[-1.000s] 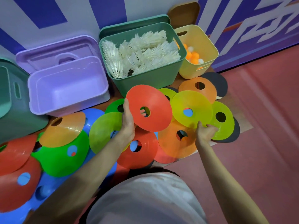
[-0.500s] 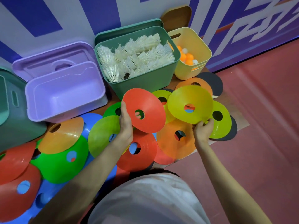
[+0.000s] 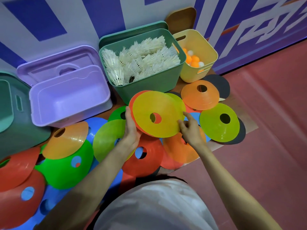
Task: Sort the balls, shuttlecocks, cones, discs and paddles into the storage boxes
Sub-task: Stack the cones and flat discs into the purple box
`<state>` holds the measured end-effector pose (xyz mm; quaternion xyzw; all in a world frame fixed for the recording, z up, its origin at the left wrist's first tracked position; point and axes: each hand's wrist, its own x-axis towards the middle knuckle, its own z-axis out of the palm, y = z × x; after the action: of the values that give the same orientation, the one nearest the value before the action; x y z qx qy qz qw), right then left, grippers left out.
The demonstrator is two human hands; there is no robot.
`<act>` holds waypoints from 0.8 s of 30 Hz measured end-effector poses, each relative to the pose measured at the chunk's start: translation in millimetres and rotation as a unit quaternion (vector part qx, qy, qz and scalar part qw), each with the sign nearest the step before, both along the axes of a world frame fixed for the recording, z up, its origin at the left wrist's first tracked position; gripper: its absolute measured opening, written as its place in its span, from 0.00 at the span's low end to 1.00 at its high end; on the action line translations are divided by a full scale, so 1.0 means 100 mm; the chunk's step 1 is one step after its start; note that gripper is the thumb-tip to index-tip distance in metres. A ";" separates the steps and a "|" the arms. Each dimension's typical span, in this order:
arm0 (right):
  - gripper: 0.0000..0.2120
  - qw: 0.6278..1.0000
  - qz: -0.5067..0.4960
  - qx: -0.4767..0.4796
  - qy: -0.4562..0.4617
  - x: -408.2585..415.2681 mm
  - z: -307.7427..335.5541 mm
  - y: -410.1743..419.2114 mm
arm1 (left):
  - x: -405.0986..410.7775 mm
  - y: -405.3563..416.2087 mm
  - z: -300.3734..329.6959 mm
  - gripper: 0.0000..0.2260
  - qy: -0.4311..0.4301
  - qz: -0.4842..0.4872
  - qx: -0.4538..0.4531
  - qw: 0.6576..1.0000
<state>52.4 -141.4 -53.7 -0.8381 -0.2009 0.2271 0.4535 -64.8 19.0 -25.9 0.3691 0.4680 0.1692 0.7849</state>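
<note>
My left hand [image 3: 131, 128] grips the left rim of a red disc [image 3: 132, 103], held tilted above the pile. A yellow disc [image 3: 157, 107] lies stacked on top of it and covers nearly all of it. My right hand [image 3: 189, 128] pinches the yellow disc's lower right rim, thumb on its face. Under both hands several loose discs cover the floor: an orange disc [image 3: 199, 95], a lime disc [image 3: 219, 123], a second red disc [image 3: 147, 161] and a green disc [image 3: 66, 168]. The purple box [image 3: 69, 98] holds nothing that I can see.
A green box [image 3: 149, 83] is full of white shuttlecocks [image 3: 141, 60]. The yellow box [image 3: 196, 73] holds orange and white balls [image 3: 192, 59]. Black paddles [image 3: 219, 83] lie under the right-hand discs. A teal box [image 3: 13, 113] stands at far left. The wall runs behind the boxes.
My right hand lifted the yellow disc off the pile and carried it left onto the red disc in my left hand. The left hand stayed roughly in place.
</note>
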 end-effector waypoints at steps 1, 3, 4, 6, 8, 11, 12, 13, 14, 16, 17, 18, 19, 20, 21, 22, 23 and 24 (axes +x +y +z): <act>0.21 1.000 0.013 -0.006 -0.006 0.01 -0.01 0.02 | -0.01 0.01 0.00 0.27 0.003 0.002 -0.001 1.000; 0.21 0.999 0.037 -0.009 -0.006 0.04 -0.01 0.06 | -0.02 0.02 0.01 0.28 0.001 0.005 -0.008 1.000; 0.21 0.999 0.051 -0.009 -0.006 0.05 0.00 0.08 | -0.03 0.02 0.01 0.28 -0.003 0.001 -0.011 1.000; 0.21 0.997 0.077 -0.006 -0.012 0.06 -0.01 0.13 | -0.06 0.03 0.00 0.26 -0.014 -0.012 -0.008 1.000; 0.21 0.995 0.097 -0.004 -0.021 0.07 -0.02 0.18 | -0.08 0.04 0.01 0.23 -0.024 -0.011 -0.010 1.000; 0.19 0.993 0.112 0.004 -0.030 0.08 -0.03 0.26 | -0.11 0.11 0.04 0.22 -0.023 0.018 -0.017 0.999; 0.17 0.994 0.103 0.002 -0.044 0.09 -0.05 0.29 | -0.12 0.14 0.05 0.22 -0.017 0.030 -0.015 0.999; 0.16 0.994 0.086 -0.002 -0.062 0.11 -0.06 0.32 | -0.14 0.17 0.06 0.23 -0.014 0.042 -0.015 0.999; 0.15 0.995 0.063 -0.009 -0.080 0.14 -0.09 0.36 | -0.15 0.21 0.07 0.23 -0.011 0.050 -0.011 0.999; 0.15 0.992 0.049 -0.046 -0.105 0.23 -0.15 0.43 | -0.20 0.28 0.07 0.21 -0.006 0.050 0.014 0.999; 0.17 0.989 0.068 -0.070 -0.113 0.27 -0.18 0.46 | -0.24 0.31 0.07 0.20 -0.008 0.046 0.024 0.999; 0.18 0.983 0.100 -0.088 -0.122 0.31 -0.22 0.50 | -0.28 0.34 0.07 0.19 -0.013 0.042 0.030 0.999; 0.20 0.977 0.137 -0.098 -0.134 0.36 -0.25 0.54 | -0.31 0.37 0.07 0.18 -0.017 0.039 0.035 0.998; 0.22 0.969 0.171 -0.103 -0.143 0.39 -0.27 0.59 | -0.34 0.39 0.08 0.18 -0.021 0.039 0.037 0.998; 0.23 0.962 0.200 -0.111 -0.146 0.42 -0.28 0.64 | -0.36 0.40 0.09 0.18 -0.022 0.045 0.037 0.998; 0.26 0.956 0.221 -0.128 -0.142 0.44 -0.29 0.69 | -0.37 0.41 0.10 0.18 -0.022 0.051 0.036 0.998; 0.28 0.950 0.239 -0.154 -0.132 0.45 -0.29 0.75 | -0.37 0.42 0.11 0.19 -0.021 0.058 0.035 0.998; 0.31 0.942 0.252 -0.186 -0.122 0.46 -0.30 0.80 | -0.36 0.42 0.12 0.19 -0.018 0.063 0.034 0.997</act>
<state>98.1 -61.4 -83.8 -0.8504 -0.4139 0.2636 0.1896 -100.9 61.2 -14.2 0.3624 0.4698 0.2406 0.7681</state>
